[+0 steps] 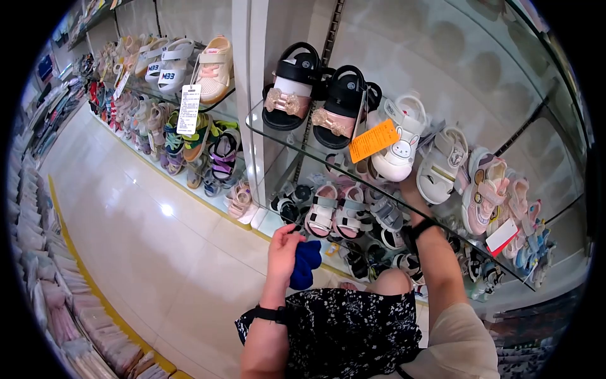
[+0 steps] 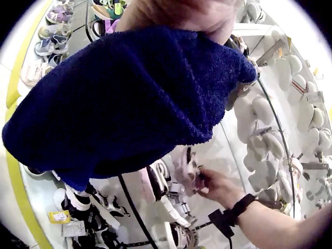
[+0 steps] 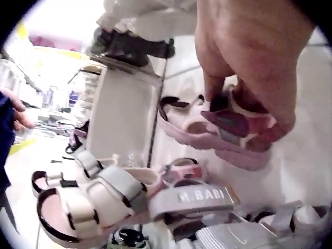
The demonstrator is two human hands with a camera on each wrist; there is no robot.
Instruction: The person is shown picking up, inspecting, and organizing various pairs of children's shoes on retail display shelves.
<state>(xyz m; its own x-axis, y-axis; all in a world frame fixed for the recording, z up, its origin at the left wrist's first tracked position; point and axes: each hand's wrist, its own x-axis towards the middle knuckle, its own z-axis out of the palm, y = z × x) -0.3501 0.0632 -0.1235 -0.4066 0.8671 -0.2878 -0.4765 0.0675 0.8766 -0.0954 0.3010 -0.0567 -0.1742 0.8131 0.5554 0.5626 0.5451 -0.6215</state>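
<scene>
In the right wrist view my right hand (image 3: pixel 249 62) pinches a small pink sandal (image 3: pixel 233 127), with a matching pale pink one (image 3: pixel 181 122) against it on the shelf. The head view shows that forearm reaching under the glass shelf, the hand itself mostly hidden below a white rabbit shoe (image 1: pixel 401 148). My left hand (image 1: pixel 282 254) holds a dark blue cloth (image 1: pixel 305 264) out in front of the shelves; the cloth (image 2: pixel 124 98) fills much of the left wrist view. Grey and white sandals (image 3: pixel 111 192) stand near the right hand.
Black sandals with pink bows (image 1: pixel 288 98) stand on the upper glass shelf (image 1: pixel 303 146), beside an orange tag (image 1: pixel 374 141). More children's shoes (image 1: pixel 214 69) line shelves at the left. Packaged goods (image 1: pixel 69 278) run along the far left, past the tiled floor (image 1: pixel 145 234).
</scene>
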